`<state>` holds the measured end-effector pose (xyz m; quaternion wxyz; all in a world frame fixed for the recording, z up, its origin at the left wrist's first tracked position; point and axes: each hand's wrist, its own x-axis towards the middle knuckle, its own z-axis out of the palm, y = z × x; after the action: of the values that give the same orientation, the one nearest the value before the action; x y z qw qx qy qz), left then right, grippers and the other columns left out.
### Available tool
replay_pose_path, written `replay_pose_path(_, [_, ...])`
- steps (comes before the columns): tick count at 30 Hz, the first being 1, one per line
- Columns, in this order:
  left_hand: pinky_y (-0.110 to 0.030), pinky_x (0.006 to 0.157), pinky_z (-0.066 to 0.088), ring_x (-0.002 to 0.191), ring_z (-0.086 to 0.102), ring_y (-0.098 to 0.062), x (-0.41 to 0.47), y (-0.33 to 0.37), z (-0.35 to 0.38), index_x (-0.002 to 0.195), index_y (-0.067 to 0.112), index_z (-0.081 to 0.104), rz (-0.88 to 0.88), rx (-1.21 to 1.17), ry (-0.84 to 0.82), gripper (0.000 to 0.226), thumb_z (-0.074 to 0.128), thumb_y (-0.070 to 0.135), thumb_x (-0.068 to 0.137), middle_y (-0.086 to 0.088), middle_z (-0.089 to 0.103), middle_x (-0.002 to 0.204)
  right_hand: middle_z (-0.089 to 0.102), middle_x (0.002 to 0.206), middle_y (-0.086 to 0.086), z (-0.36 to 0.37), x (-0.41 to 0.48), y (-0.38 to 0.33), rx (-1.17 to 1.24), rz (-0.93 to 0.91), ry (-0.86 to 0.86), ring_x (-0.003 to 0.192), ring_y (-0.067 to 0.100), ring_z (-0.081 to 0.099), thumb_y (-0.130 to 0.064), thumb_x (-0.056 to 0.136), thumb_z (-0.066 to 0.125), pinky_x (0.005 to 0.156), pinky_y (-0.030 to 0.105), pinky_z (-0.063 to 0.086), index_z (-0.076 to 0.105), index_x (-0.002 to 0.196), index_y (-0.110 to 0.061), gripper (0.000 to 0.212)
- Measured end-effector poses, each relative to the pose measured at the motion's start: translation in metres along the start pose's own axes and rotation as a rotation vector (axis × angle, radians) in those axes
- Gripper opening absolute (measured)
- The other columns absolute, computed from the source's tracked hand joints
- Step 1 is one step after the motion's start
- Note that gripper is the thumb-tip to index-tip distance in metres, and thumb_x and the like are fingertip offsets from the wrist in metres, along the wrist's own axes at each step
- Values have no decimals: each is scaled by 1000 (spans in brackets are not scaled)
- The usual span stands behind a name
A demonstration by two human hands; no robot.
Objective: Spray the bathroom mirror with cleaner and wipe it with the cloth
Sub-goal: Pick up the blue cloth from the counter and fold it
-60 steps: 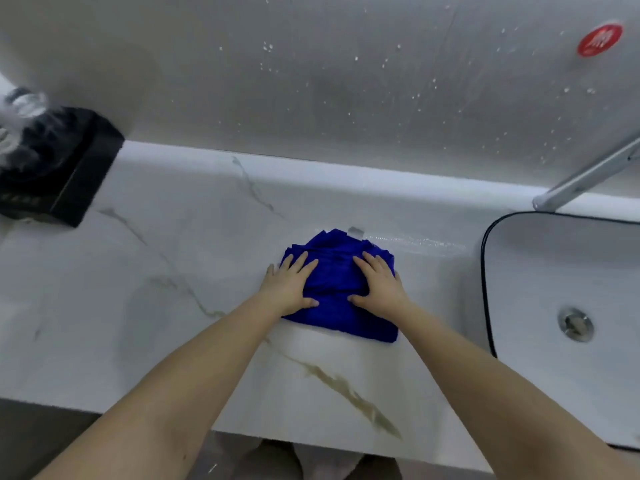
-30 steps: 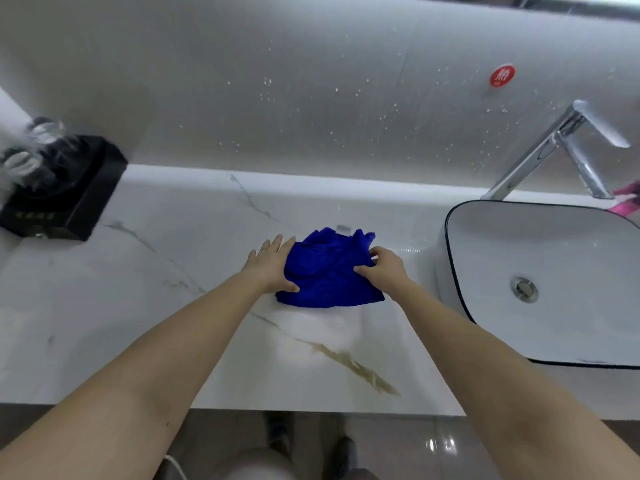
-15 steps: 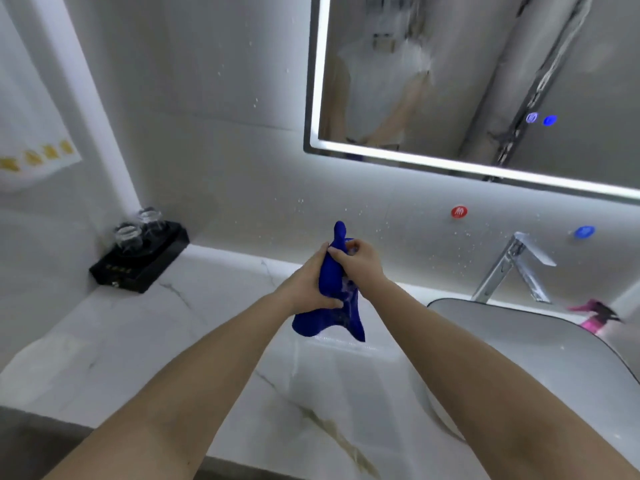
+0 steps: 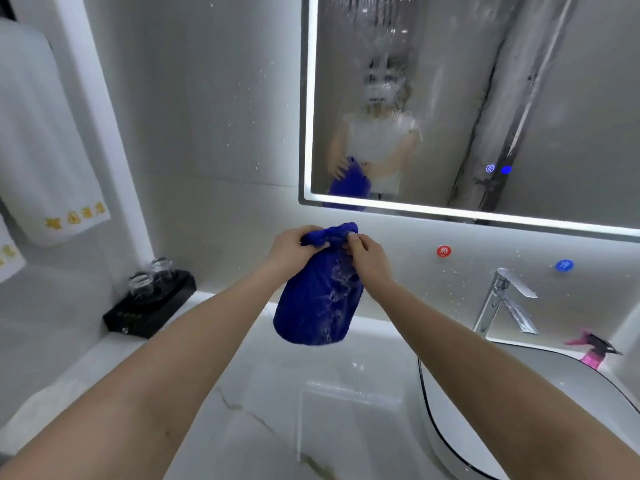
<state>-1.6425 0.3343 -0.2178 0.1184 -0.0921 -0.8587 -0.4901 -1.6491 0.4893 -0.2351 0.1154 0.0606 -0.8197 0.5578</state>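
Lifting the blue cloth (image 4: pixel 317 306) is the change that matters: it no longer lies pressed flat under your palms on the marble counter (image 4: pixel 259 410). It now hangs in the air in front of the wall, just below the mirror (image 4: pixel 450 98). Your left hand (image 4: pixel 294 249) grips the bunched top edge with curled fingers, and your right hand (image 4: pixel 367 258) pinches the same edge from the other side. The rest of the cloth drops loose beneath them, with pale flecks showing on its face.

Your view also tips up from the counter, so the mirror is in sight, and its glass is streaked with liquid running down. That suggests the spraying is done and only the wiping remains. The pink spray bottle (image 4: pixel 594 353) stands apart at the far right, beyond the basin (image 4: pixel 571 386), and neither hand is near it.

You look to be gathering the cloth into a pad. Before you reach up, get a broad face of it into one hand, since the streaks run high on the glass.
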Motion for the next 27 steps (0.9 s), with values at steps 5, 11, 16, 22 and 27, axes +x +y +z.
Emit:
replay_pose_path(5, [-34, 88, 50, 97, 59, -19, 14, 14, -9, 105, 31, 61, -36, -111, 8, 15, 55, 25, 93, 3, 63, 101, 61, 121, 1, -21, 5, -3, -67, -66, -27, 107, 15, 56, -23, 102, 32, 88, 25, 45, 56, 126, -21, 33])
replay_pose_path(11, [-32, 87, 50, 97, 60, -20, 29, 25, -16, 110, 28, 61, -41, -143, 1, 20, 55, 20, 93, 0, 64, 105, 61, 114, -3, -31, 17, -6, -30, -139, 25, 104, 13, 56, -11, 96, 47, 84, 22, 46, 58, 121, -19, 28])
replay_pose_path(16, [-31, 83, 50, 97, 61, -22, 38, 35, -28, 109, 25, 62, -83, -161, -62, 20, 57, 16, 92, -2, 65, 106, 40, 137, -2, -37, 31, -8, -209, -269, -20, 116, 8, 40, -14, 77, 73, 92, 25, 42, 42, 133, -23, 65])
replay_pose_path(22, [-39, 91, 50, 99, 61, -26, 44, 34, -42, 112, 20, 62, -165, -169, -162, 22, 59, 16, 90, -6, 65, 108, 58, 119, 1, -47, 46, -13, -266, -123, -420, 108, 20, 58, -8, 76, 72, 90, 35, 53, 46, 129, -24, 62])
replay_pose_path(27, [-40, 91, 50, 98, 62, -25, 45, 23, -48, 110, 20, 61, -200, -192, -136, 20, 60, 20, 90, -5, 65, 107, 64, 104, 3, -43, 50, -12, -266, -130, -357, 94, 19, 61, -19, 86, 66, 88, 33, 51, 59, 113, -16, 28])
